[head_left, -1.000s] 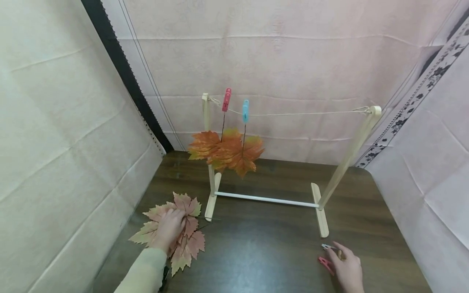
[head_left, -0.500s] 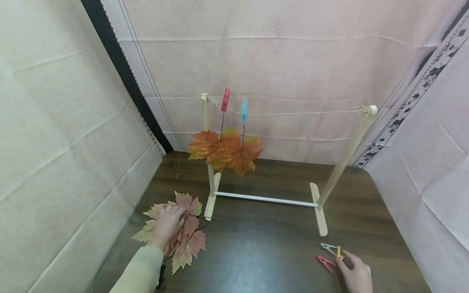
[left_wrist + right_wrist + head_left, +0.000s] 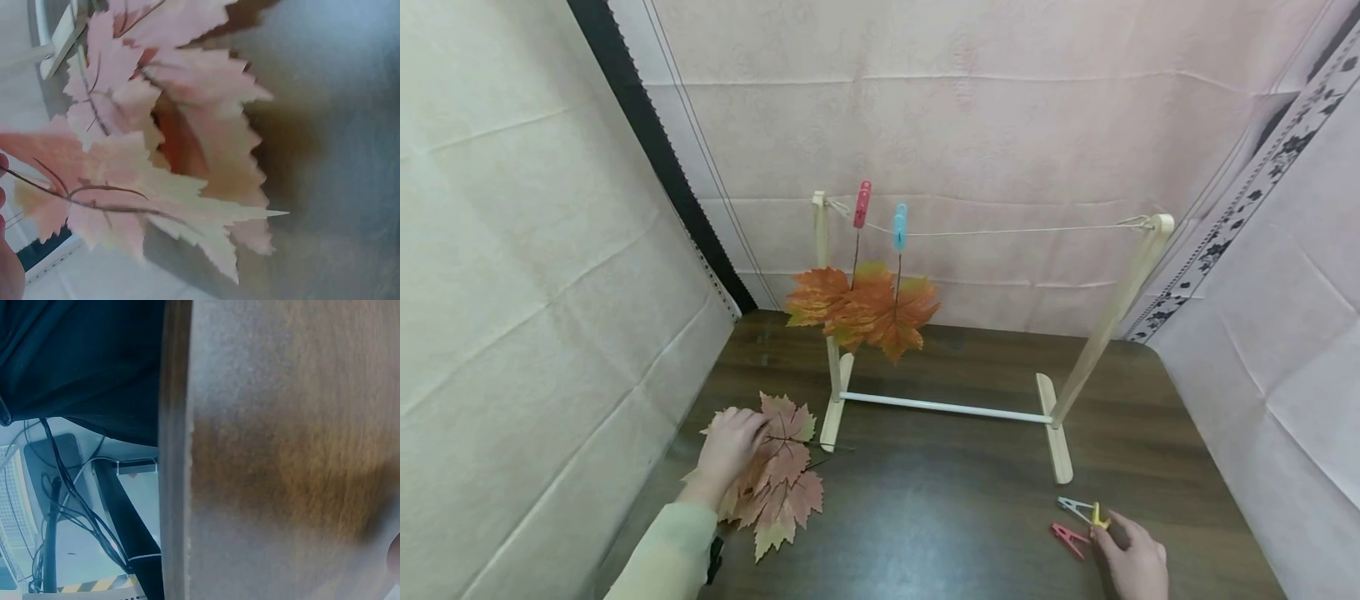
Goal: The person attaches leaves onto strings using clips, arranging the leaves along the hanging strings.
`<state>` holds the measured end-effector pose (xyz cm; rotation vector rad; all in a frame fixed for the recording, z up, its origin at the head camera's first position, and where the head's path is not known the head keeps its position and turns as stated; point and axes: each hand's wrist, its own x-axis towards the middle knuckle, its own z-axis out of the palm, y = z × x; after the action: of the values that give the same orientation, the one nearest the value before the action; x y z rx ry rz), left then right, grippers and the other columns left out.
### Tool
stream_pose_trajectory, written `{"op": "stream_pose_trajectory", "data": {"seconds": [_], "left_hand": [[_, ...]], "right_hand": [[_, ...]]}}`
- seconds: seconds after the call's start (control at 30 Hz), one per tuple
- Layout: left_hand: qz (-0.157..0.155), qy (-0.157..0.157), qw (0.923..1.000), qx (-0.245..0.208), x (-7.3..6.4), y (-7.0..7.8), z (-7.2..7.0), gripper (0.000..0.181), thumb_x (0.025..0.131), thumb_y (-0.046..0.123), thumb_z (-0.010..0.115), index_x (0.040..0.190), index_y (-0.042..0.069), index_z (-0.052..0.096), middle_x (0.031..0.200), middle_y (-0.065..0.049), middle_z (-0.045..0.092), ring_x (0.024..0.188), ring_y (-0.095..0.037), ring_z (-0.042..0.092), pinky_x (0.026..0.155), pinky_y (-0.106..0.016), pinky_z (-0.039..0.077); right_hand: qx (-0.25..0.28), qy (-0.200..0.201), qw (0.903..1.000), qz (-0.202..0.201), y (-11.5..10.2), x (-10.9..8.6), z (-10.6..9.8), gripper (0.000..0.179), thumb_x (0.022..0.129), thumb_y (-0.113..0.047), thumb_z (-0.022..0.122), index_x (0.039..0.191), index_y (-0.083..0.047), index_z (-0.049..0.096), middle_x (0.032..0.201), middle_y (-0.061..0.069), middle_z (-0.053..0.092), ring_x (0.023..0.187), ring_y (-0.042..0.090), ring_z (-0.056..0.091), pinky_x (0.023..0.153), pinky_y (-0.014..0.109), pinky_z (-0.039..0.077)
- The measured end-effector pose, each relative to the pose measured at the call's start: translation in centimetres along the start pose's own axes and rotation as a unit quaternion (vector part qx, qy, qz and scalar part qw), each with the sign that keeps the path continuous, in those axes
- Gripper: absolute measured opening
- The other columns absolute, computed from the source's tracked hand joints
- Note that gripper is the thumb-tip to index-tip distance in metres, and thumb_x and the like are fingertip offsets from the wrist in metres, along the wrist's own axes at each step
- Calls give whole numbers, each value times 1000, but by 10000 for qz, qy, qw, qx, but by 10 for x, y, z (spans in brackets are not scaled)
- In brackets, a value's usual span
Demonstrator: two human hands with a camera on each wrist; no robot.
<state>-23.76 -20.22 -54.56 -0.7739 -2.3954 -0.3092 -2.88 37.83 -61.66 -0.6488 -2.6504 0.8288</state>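
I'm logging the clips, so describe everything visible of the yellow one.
The yellow clip looks like plastic. The right hand pinches it between thumb and finger, hiding part of it. It is right beside the pale blue clip, near the red clip; whether it touches the blue one or the tabletop is unclear.

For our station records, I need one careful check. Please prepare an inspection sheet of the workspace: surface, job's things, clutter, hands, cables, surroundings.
Surface: brown wood-grain table.
Job's things: orange leaves hang by a red clip and a blue clip from the cord of a wooden rack; pinkish leaves lie at left, a pale blue clip and second red clip at right.
Clutter: nothing seen.
Hands: left hand holds a pinkish leaf, apparently by its stem; right hand pinches a yellow clip.
Cables: dark cables beyond the table's edge.
Surroundings: pale sheets on three sides.
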Motion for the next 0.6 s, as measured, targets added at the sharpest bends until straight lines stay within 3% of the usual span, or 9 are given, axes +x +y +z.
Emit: {"op": "stream_pose_trajectory", "data": {"seconds": [0.23, 0.6], "left_hand": [[-215, 154, 9996, -64, 11, -6, -22, 8, 78, 9, 73, 84, 8, 68, 77, -4, 65, 72, -27, 53, 61, -40, 37], [-923, 167, 9940, -557, 45, 6, -54, 9, 82, 10, 70, 88, 4, 69, 84, -9, 67, 79, -28, 54, 73, -42, 38]], "right_hand": [[17, 4, 9991, 428, 2, 3, -1, 41, 87, -20, 64, 115, 8, 58, 119, 34, 52, 110, 46, 46, 91, 50, 27], [125, -94, 9971, 742, 1, 1, -4, 43, 90, -27, 60, 117, 6, 58, 119, 35, 51, 111, 46, 45, 92, 52, 27]]}}
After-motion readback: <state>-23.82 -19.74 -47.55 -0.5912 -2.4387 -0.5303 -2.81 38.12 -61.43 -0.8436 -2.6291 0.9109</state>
